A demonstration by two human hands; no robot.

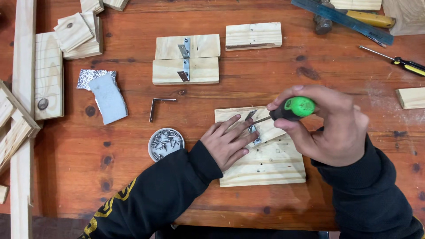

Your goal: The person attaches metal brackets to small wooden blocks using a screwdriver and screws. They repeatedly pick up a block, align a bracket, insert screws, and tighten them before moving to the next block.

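Head view, looking down on an orange-brown wooden counter [274,71]. Right hand [330,128] is wrapped tight around a screwdriver with a green and black handle [294,108]; its shaft runs down and left, tip meeting a small metal bracket [252,126] near the frame's centre. Bracket sits on a pale wood board [270,163], close to the board's upper left part. Left hand [228,144] lies flat on that board with fingers spread and pointing up-right, fingertips touching or just beside the bracket; no pinch visible. Screwdriver's long axis slants from upper right to lower left, so the bracket lies left of the right hand and up-right of the left hand. Left hand is the nearer of the two.

Left of the left hand, a round tin of screws [165,144]. Above it, a loose angle bracket [158,106]. Further up, two wood blocks with brackets fitted [186,59]. Yellow-handled screwdriver [400,62] at the right edge.
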